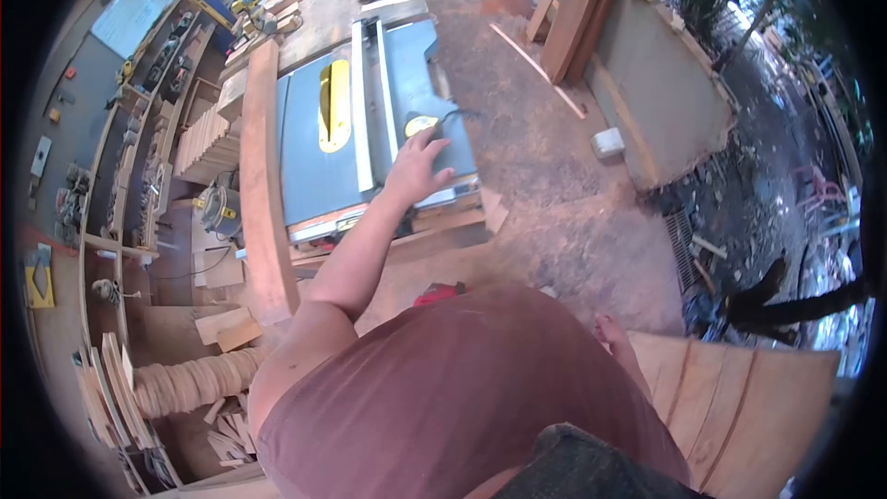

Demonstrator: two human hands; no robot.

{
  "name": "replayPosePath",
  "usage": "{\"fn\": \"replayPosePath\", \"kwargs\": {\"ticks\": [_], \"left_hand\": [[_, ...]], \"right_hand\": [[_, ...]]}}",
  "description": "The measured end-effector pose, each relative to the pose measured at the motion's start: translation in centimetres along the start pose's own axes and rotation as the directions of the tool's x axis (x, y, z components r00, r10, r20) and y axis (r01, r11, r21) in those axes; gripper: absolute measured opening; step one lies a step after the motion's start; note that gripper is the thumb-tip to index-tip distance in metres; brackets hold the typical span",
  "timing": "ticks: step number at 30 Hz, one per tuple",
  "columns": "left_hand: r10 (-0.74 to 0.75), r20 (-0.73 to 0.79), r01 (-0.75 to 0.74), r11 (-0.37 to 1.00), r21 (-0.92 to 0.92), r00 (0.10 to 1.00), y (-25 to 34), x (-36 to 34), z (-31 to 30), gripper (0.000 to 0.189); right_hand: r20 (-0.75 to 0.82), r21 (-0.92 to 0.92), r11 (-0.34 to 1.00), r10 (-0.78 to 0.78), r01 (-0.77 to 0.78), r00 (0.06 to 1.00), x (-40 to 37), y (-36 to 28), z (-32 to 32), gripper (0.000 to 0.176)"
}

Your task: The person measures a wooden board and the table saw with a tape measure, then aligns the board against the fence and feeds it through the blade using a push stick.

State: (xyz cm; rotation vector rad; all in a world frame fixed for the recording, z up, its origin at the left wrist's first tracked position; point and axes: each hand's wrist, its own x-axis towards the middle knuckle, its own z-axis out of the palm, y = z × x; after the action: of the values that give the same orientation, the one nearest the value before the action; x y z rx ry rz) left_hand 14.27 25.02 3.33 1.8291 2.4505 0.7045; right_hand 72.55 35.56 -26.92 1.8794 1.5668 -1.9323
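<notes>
My left hand (420, 168) reaches out over a grey table saw (309, 162) with its fingers spread. The fingertips are right at a yellow tape measure (422, 126) lying on the saw's top. A long metal rip fence (362, 111) runs across the saw, just left of the hand. Further left lies the yellow throat plate (334, 106) with a dark slot. My right hand (612, 333) hangs low beside my body, partly hidden by the brown shirt; the fingers that show are loose and hold nothing visible.
A thick wooden beam (266, 176) lies along the saw's left side. Shelves (139, 157) with tools line the left wall. Round wooden pieces (199, 381) are stacked at lower left. Boards (577, 14) lean at the upper right; a wide wooden panel (739, 397) lies at lower right.
</notes>
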Motion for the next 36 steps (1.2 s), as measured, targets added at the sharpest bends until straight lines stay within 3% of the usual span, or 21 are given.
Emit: {"fn": "replayPosePath", "kwargs": {"ticks": [2, 3, 6, 10, 12, 14, 16, 18, 20, 23, 25, 27, 28, 29, 30, 31, 32, 33, 34, 35, 36], "left_hand": [[-0.129, 0.023, 0.123, 0.974, 0.191, 0.991, -2.4, 3.0, 3.9, 0.052], [-0.172, -0.05, 0.179, 0.948, 0.263, 0.984, -2.7, 4.0, 4.7, 0.047], [-0.302, -0.233, 0.356, 0.902, 0.245, 0.924, -6.7, 7.5, 8.9, 0.034], [-0.455, -0.348, 0.556, 0.781, 0.286, 0.819, -9.4, 14.8, 9.9, 0.032], [-0.486, -0.353, 0.584, 0.768, 0.263, 0.799, -11.4, 19.3, 9.4, 0.03], [-0.468, -0.415, 0.595, 0.76, 0.261, 0.78, -15.3, 23.6, 10.0, 0.03], [-0.456, -0.446, 0.598, 0.759, 0.257, 0.77, -19.2, 27.8, 10.5, 0.03], [-0.438, -0.487, 0.596, 0.769, 0.232, 0.755, -22.1, 31.2, 10.8, 0.031], [-0.455, -0.506, 0.618, 0.755, 0.218, 0.733, -23.6, 33.6, 11.0, 0.037], [-0.422, -0.588, 0.605, 0.782, 0.149, 0.69, -24.7, 35.2, 11.0, 0.048], [-0.434, -0.597, 0.612, 0.781, 0.124, 0.675, -24.8, 35.9, 10.4, 0.048], [-0.412, -0.614, 0.609, 0.78, 0.142, 0.673, -24.2, 36.1, 10.2, 0.046], [-0.445, -0.616, 0.642, 0.755, 0.132, 0.65, -24.4, 36.3, 10.1, 0.046], [-0.441, -0.607, 0.637, 0.757, 0.144, 0.661, -24.5, 36.2, 10.2, 0.045], [-0.44, -0.596, 0.634, 0.757, 0.155, 0.671, -24.5, 36.2, 10.2, 0.045], [-0.443, -0.606, 0.653, 0.738, 0.172, 0.661, -24.4, 36.3, 10.2, 0.045], [-0.477, -0.609, 0.689, 0.706, 0.165, 0.634, -24.6, 36.3, 10.1, 0.045], [-0.472, -0.601, 0.686, 0.705, 0.182, 0.645, -24.7, 36.4, 10.2, 0.045], [-0.472, -0.594, 0.686, 0.7, 0.197, 0.652, -24.7, 36.6, 10.3, 0.046], [-0.514, -0.605, 0.735, 0.653, 0.183, 0.608, -24.8, 36.9, 10.2, 0.046], [-0.506, -0.605, 0.732, 0.652, 0.2, 0.615, -24.8, 37.1, 10.0, 0.045]], "right_hand": [[0.011, -0.07, 0.996, -0.052, 0.053, 0.999, 2.9, -6.8, -2.7, 0.044], [0.017, -0.121, 0.987, -0.104, 0.105, 0.994, 3.7, -10.8, -3.0, 0.048], [0.042, -0.105, 0.968, -0.225, 0.228, 0.974, 7.6, -19.9, -4.3, 0.047], [0.156, -0.084, 0.947, -0.295, 0.31, 0.943, 13.5, -28.0, -5.0, 0.044], [0.294, -0.247, 0.861, -0.37, 0.444, 0.881, 17.2, -31.6, -5.7, 0.044], [0.321, -0.299, 0.865, -0.307, 0.403, 0.896, 18.7, -36.5, -6.9, 0.044], [0.226, -0.295, 0.845, -0.392, 0.446, 0.892, 21.9, -39.0, -8.2, 0.047], [0.159, -0.426, 0.804, -0.386, 0.416, 0.909, 19.9, -46.0, -9.0, 0.048], [0.272, -0.472, 0.722, -0.427, 0.506, 0.863, 31.8, -42.4, -12.8, 0.049], [0.221, -0.568, 0.704, -0.369, 0.426, 0.903, 35.6, -50.8, -11.0, 0.042], [0.421, -0.573, 0.588, -0.387, 0.571, 0.82, 37.6, -60.5, -8.9, 0.036], [0.422, -0.591, 0.637, -0.278, 0.494, 0.863, 36.6, -71.8, -4.2, 0.035], [0.575, -0.472, 0.679, -0.246, 0.562, 0.78, 45.3, -72.3, -3.0, 0.036], [0.565, -0.574, 0.515, -0.313, 0.636, 0.763, 44.3, -78.1, 0.2, 0.027], [0.648, -0.528, 0.536, -0.245, 0.658, 0.721, 48.4, -81.6, 3.0, 0.024], [0.675, -0.439, 0.547, -0.323, 0.713, 0.663, 48.8, -86.3, 6.5, 0.021], [0.741, -0.39, 0.416, -0.388, 0.821, 0.548, 51.4, -90.8, 10.2, 0.021], [0.783, -0.259, 0.416, -0.438, 0.872, 0.441, 53.6, -95.4, 14.4, 0.022], [0.742, -0.251, 0.318, -0.544, 0.914, 0.393, 54.6, -100.1, 19.0, 0.026], [0.702, -0.18, 0.051, -0.693, 0.982, 0.165, 55.2, -105.2, 23.5, 0.029], [0.663, -0.099, 0.001, -0.745, 0.995, 0.067, 55.0, -110.3, 28.0, 0.031]]}}
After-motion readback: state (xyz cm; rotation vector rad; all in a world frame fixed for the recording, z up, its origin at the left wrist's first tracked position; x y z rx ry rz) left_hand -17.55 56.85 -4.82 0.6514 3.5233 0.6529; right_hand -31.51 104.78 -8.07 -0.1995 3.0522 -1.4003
